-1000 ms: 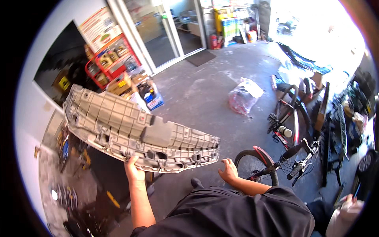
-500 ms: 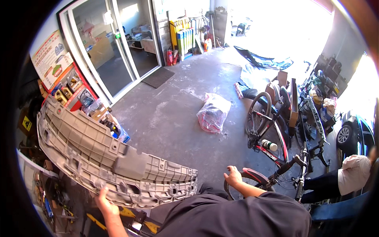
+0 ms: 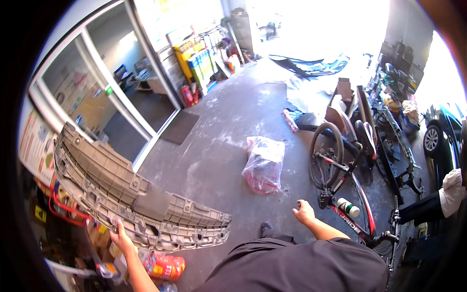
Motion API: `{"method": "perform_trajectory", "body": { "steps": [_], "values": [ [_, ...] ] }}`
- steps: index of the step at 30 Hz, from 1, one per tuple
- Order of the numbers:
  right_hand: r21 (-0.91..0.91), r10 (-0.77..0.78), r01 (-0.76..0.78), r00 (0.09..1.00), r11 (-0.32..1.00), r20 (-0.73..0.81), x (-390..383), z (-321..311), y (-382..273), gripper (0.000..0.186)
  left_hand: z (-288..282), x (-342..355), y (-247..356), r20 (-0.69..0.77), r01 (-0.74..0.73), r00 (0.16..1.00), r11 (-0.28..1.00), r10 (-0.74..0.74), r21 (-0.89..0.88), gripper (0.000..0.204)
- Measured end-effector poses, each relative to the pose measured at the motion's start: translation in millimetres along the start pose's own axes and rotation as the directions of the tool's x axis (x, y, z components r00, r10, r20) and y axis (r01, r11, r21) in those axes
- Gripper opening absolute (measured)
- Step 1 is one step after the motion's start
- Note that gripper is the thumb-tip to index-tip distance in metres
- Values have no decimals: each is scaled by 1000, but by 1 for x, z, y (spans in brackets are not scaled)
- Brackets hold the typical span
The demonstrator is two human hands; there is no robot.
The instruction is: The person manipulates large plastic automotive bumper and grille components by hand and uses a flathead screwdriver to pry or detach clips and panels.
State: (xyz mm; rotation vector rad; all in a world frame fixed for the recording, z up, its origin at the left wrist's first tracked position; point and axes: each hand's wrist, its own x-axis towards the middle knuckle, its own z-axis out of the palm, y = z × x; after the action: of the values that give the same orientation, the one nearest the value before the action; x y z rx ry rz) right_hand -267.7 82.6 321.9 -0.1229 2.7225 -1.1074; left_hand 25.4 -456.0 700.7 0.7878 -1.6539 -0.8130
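Observation:
A long, curved, dusty grey-beige plastic car undertray panel with ribs and cut-outs is held up on the left side. My left hand grips its lower edge, thumb over the near face and the other fingers hidden behind it. On the right, my right hand hangs in the air over the floor with nothing in it, its fingers loosely bent. The nearest thing to it is a black and red bicycle with a white bottle on its frame.
A plastic-wrapped bundle lies on the concrete floor ahead. Glass sliding doors and a dark mat are at the left. A loose bumper lies farther off. At the right edge stands a person in a light top.
My view has turned and moved forward, so the doors and bundle sit nearer. The panel remains in my left hand. A red package has come into view below it.

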Motion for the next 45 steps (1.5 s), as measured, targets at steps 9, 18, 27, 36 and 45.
{"method": "perform_trajectory", "body": {
  "steps": [9, 18, 27, 36, 45],
  "values": [
    [27, 140, -138, 970, 990, -200, 208, -83, -39, 48, 218, 218, -19, 152, -299, 953, 742, 261, 600, 66],
    [-11, 265, -290, 889, 957, -375, 417, -89, -32, 46, 537, 359, -97, 556, -508, 811, 694, 185, 510, 52],
    [6, 805, -808, 587, 590, -92, 435, -72, -81, 50, 849, 423, -26, 802, -645, 576, 691, 160, 326, 49],
    [128, 837, -829, 547, 544, -22, 676, -62, -49, 52, 1158, 438, 59, 785, -610, 529, 788, 322, 88, 38],
    [296, 712, -658, 691, 692, -128, 1021, -248, -6, 44, 1489, 467, 190, 648, -558, 633, 830, 424, 1, 47]
  ]
}}
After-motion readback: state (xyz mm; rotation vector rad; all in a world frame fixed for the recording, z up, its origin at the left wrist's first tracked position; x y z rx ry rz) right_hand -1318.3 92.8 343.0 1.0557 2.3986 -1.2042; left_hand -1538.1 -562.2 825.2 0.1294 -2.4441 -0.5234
